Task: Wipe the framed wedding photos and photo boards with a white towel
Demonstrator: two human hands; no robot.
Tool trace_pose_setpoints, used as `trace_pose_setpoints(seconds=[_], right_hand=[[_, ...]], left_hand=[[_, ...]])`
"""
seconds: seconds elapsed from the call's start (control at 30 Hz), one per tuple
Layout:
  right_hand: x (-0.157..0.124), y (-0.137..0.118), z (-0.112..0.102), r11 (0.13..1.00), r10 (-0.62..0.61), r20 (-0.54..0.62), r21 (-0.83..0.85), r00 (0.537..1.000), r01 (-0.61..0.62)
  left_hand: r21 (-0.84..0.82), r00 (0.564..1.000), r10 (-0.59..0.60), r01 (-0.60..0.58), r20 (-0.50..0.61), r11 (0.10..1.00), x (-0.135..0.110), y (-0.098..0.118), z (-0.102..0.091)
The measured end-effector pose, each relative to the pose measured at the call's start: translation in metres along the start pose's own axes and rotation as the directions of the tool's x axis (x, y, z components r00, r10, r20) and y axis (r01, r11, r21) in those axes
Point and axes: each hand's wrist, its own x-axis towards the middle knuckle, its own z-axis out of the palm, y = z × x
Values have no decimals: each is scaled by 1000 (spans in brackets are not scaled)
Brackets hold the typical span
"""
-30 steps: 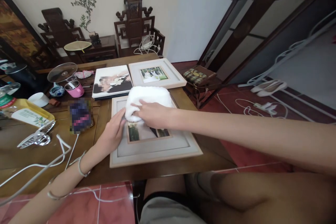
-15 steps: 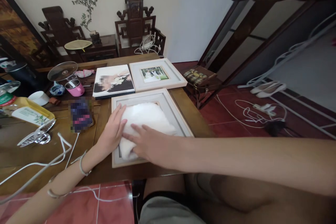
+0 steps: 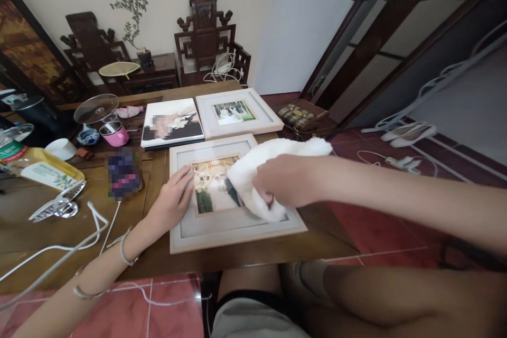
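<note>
My left hand lies nearly flat with its fingers stretched out and close together, resting on the left side of the picture frame and gripping nothing. My right hand is curled into a white cloth, fingers bunched in its folds; the thumb I can't make out clearly. The frame lies face up on the wooden table, near the edge closest to me, with a pale wooden rim and a light grey mat around a photo. The cloth covers the photo's right end and hangs past the frame's right side. Half a second ago it was spread over most of the photo and my right fingers were splayed; now the cloth is gathered to the right and the photo's left part shows. My left hand has stayed by the left rim. Just beyond lie a white-edged picture panel and a second frame.
</note>
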Motion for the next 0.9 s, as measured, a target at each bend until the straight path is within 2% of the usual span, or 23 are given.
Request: trace_pose_setpoints(seconds=[0.07, 0.1, 0.17, 0.23, 0.3, 0.33, 0.4, 0.5, 0.6, 0.67, 0.77, 0.9], right_hand=[[5, 19, -9, 998, 44, 18, 33, 999, -44], [8, 28, -14, 996, 73, -36, 45, 997, -72], [18, 44, -21, 988, 154, -219, 11, 963, -156], [31, 55, -25, 967, 202, -427, -54, 882, -248], [46, 57, -28, 961, 151, -588, -101, 795, -257], [53, 53, -29, 968, 87, -636, -128, 767, -215], [66, 37, -30, 977, -84, -659, -200, 747, -67], [80, 4, -32, 946, -287, -551, -293, 784, 141], [86, -13, -31, 933, -320, -453, -303, 832, 194], [87, -8, -29, 946, -276, -430, -279, 859, 164], [85, 16, -22, 971, -164, -407, -226, 898, 75], [65, 49, -15, 987, 9, -351, -149, 936, -65]], left_hand=[[8, 1000, 15, -15, 15, 1000, -1, 0, 2], [9, 999, 27, -27, 19, 1000, -1, 0, 4], [7, 999, 43, -43, 19, 999, -1, 0, 7], [1, 999, 42, -42, 13, 999, 0, 0, 9], [-7, 999, 38, -38, 7, 999, 1, -1, 11], [-11, 999, 39, -39, 5, 999, 2, -1, 12], [-17, 999, 43, -43, 6, 999, 3, 0, 11], [-15, 999, 26, -26, 20, 1000, 3, 5, 5], [-13, 999, -6, 7, 45, 1000, 2, 8, -5], [-14, 999, -12, 12, 45, 1000, 0, 6, -8], [-19, 1000, -11, 11, 20, 1000, -3, 1, -7], [-16, 1000, -9, 9, 11, 1000, -2, 1, -4]])
